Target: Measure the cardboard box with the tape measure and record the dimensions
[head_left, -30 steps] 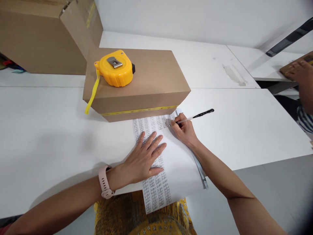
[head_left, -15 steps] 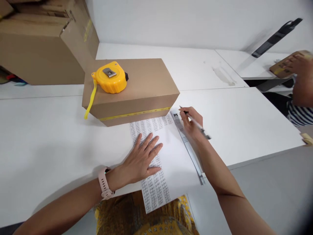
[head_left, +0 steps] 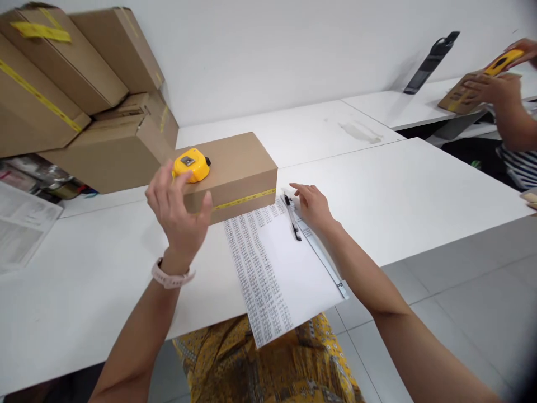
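Observation:
My left hand [head_left: 178, 215] is raised at the left end of a closed cardboard box [head_left: 243, 159], its fingers and thumb spread. A yellow tape measure [head_left: 192, 165] lies on top of the box, right by those fingertips; whether they touch it I cannot tell. Below the box, a sheet of paper [head_left: 297, 268] with columns of handwriting overhangs the table edge. On the sheet rests a pen [head_left: 292, 217], held by neither hand. Just right of it is my right hand [head_left: 314, 207], index finger stretched out, the others loosely bent, with nothing in it.
Several cardboard boxes [head_left: 109, 145] are stacked at the back left. Printed paper [head_left: 27, 224] lies at the far left. A dark bottle [head_left: 432, 62] stands at the back right, near a co-worker's hands [head_left: 495, 89] with a small box [head_left: 459, 98] and a yellow tape measure [head_left: 503, 61].
My right hand has let go of the pen, which now lies on the sheet. My left hand has lifted off the paper and moved up and left to the box. The view has shifted.

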### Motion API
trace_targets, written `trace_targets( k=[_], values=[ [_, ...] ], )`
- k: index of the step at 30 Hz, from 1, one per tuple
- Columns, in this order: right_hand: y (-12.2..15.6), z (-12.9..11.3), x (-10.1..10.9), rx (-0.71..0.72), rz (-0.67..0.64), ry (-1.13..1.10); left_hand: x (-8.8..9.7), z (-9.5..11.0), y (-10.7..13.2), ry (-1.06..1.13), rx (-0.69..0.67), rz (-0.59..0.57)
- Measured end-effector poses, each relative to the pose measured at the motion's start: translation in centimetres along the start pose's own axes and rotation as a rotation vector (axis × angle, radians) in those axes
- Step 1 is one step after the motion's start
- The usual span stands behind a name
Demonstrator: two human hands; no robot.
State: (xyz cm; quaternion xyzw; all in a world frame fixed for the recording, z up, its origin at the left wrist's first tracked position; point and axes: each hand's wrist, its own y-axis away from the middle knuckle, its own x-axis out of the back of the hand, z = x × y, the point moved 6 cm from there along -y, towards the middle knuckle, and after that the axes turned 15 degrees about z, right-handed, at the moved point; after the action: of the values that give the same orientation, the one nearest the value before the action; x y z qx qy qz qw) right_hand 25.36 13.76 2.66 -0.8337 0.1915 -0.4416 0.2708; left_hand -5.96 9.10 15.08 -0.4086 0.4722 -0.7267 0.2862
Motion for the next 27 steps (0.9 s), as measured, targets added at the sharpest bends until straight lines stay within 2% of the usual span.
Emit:
trace_targets(
  k=[1, 4, 6, 9, 11, 13, 15, 16, 17, 19, 21, 22, 25, 27],
  values=[
    [-0.1, 0.2, 0.1, -0.028, 0.025, -0.012, -0.5, -0.9, -1.3, 0.002, 0.089, -0.013],
    [-0.3, 0.7, 0.2, -0.091, 0.079, -0.037, -3.2, -3.1, -3.5, 0.003, 0.315, -0.199],
    [-0.4, 0.9, 0.2, -0.121, 0.104, -0.060, -4.4, -4.0, -4.1, -0.019, 0.373, -0.275],
    [-0.5, 1.1, 0.5, -0.154, 0.155, -0.121, -4.8, -4.5, -4.6, -0.022, 0.375, -0.236],
    [-0.5, 0.8, 1.5, -0.176, 0.246, -0.180, -4.3, -4.2, -4.4, 0.070, 0.409, -0.179],
    [-0.5, -0.1, 3.2, -0.203, 0.394, -0.250, -3.6, -3.3, -4.1, 0.240, 0.487, -0.154],
    [-0.8, -1.8, 5.2, -0.243, 0.511, -0.354, -3.0, -1.7, -3.8, 0.399, 0.565, -0.204],
    [-1.2, -3.0, 6.2, -0.269, 0.516, -0.430, -2.9, -0.5, -3.7, 0.464, 0.591, -0.264],
    [-1.9, -4.5, 6.8, -0.300, 0.463, -0.531, -2.9, 0.8, -3.7, 0.520, 0.605, -0.336],
    [-3.5, -8.2, 7.2, -0.360, 0.172, -0.791, -3.0, 3.6, -4.1, 0.621, 0.609, -0.470],
    [-5.1, -11.9, 7.6, -0.390, -0.105, -0.960, -3.1, 5.8, -4.9, 0.678, 0.579, -0.540],
    [-5.9, -13.3, 7.9, -0.398, -0.191, -0.993, -3.2, 6.6, -5.4, 0.687, 0.562, -0.554],
    [-8.0, -15.1, 8.1, -0.464, -0.316, -1.026, -3.2, 6.6, -6.6, 0.696, 0.586, -0.591],
    [-9.3, -14.4, 7.9, -0.515, -0.320, -1.028, -2.9, 4.8, -7.3, 0.697, 0.663, -0.591]
  ],
)
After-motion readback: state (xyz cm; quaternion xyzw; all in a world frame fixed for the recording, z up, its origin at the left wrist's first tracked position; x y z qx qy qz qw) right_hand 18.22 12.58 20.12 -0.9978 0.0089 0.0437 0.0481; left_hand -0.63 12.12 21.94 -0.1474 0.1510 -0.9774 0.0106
